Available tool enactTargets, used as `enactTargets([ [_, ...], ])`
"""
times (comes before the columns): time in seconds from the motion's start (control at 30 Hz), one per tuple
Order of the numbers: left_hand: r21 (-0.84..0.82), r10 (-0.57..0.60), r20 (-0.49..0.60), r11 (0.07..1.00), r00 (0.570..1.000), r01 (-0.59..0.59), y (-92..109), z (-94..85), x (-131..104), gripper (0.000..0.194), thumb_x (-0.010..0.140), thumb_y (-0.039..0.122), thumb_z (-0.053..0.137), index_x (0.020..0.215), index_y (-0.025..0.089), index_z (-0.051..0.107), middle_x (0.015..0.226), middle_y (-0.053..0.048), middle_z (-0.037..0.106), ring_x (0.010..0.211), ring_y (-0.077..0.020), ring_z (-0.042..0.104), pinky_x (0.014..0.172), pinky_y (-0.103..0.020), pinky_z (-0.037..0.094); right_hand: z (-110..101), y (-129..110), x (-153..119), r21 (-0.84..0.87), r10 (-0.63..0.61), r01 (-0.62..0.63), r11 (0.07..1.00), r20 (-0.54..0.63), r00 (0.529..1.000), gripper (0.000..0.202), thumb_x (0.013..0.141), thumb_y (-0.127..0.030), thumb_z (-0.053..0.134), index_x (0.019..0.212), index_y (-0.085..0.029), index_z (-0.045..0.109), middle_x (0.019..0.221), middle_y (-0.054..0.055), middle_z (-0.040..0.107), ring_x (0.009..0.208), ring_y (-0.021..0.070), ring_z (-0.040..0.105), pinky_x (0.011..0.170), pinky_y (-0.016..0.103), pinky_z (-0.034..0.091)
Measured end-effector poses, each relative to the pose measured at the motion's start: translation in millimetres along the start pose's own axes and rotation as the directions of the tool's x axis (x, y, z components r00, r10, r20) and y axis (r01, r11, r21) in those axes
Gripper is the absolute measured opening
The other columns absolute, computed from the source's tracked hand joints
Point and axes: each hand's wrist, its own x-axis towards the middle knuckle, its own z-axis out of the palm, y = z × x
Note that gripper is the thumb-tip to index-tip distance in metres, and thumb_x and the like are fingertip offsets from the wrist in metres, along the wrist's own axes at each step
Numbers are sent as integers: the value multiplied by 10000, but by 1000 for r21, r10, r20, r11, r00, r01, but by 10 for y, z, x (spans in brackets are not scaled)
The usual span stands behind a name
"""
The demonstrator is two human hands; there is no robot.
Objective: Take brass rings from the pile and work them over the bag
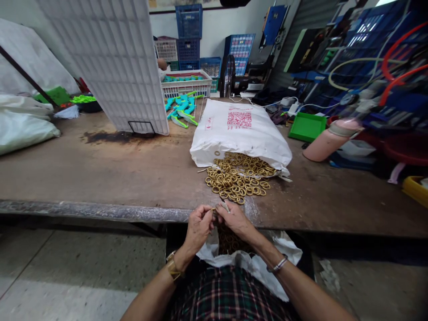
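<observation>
Just off the table's front edge, my left hand pinches a small gold-coloured ring, mostly covered by the fingers. My right hand meets it there, closed on a small slim tool with a pale body and a dark tip; its exact kind is unclear. Beyond both hands lies a pile of gold-coloured rings, spilling from the open mouth of a white woven sack with red print. Below my hands, an open white bag on my lap holds more rings.
A tall white ribbed panel stands on the brown table to the left. Turquoise and green parts lie behind the sack. A green tray and a pink bottle are at right. Part of another person's hand shows behind the panel.
</observation>
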Motion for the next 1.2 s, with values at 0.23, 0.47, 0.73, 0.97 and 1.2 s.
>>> enactTargets([
  [0.23, -118, -68, 85, 990, 994, 78, -8, -11, -33, 283, 732, 417, 547, 752, 137, 520, 563, 33, 512, 382, -37, 415, 364, -148, 325, 12, 58, 29, 79, 40, -41, 996, 15, 999, 275, 788, -375, 431, 605, -174, 470, 522, -42, 509, 492, 80, 439, 513, 206, 349],
  [0.47, -185, -88, 152, 976, 984, 116, -9, -29, -29, 304, 739, 438, 539, 724, 137, 497, 582, 26, 512, 391, -37, 414, 361, -155, 306, 11, 2, 22, 31, 16, -16, 999, -19, 1000, 221, 765, -324, 439, 601, -177, 458, 529, -50, 485, 512, 82, 437, 520, 206, 347],
  [0.73, -236, -138, 205, 954, 969, 186, -28, -11, -8, 343, 710, 480, 559, 726, 144, 493, 578, 34, 506, 398, -39, 407, 369, -165, 289, 17, -44, 3, 71, 27, -23, 997, -46, 999, 177, 730, -288, 435, 588, -183, 448, 516, -55, 458, 502, 83, 429, 519, 209, 346],
  [0.97, -292, -119, 171, 942, 978, 166, 5, 6, -53, 339, 694, 472, 583, 698, 149, 479, 570, 40, 486, 404, -33, 385, 378, -167, 274, -4, -20, -6, 130, 38, -34, 991, -34, 999, 179, 733, -262, 406, 586, -179, 466, 512, -47, 478, 483, 80, 421, 505, 204, 345],
  [1.2, -325, -74, 176, 937, 982, 129, 2, -30, -68, 341, 700, 477, 582, 714, 156, 468, 598, 32, 509, 420, -40, 408, 394, -171, 295, -44, -28, -103, -244, -134, 122, 962, -32, 990, 177, 775, -234, 380, 630, -190, 472, 563, -21, 503, 539, 104, 442, 534, 215, 335],
])
